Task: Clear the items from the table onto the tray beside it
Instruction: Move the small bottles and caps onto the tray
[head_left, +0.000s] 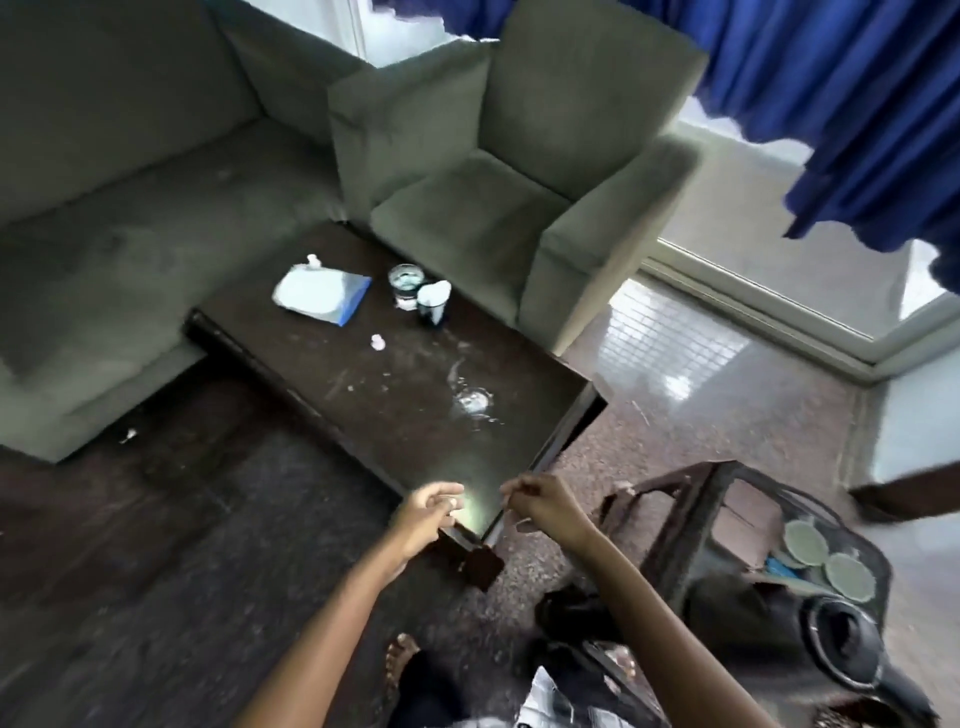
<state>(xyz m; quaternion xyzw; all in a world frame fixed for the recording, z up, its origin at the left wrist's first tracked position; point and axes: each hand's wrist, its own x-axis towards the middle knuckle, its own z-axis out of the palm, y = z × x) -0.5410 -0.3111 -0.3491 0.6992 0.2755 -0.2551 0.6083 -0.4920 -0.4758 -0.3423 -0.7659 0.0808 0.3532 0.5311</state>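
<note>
The dark low table (395, 441) carries a white and blue pouch (322, 296), a clear glass (406, 283), a dark cup stuffed with white tissue (434, 306) and a small pale cap (377, 342). A wet, glassy patch (472, 402) shines near its right side. My left hand (428, 512) hovers over the near corner, its fingers pinched on a small white piece (453, 502). Beside it, my right hand (545, 506) is curled; blur hides whether it holds anything. The dark tray (748, 519) sits low on the right with two round discs (805, 543) on it.
A grey sofa (130, 208) runs along the table's left and far side, and a grey armchair (519, 182) stands behind it. Blue curtains (857, 104) hang at the top right. A black bag (841, 639) lies by the tray. My foot (400, 660) is on the dark rug.
</note>
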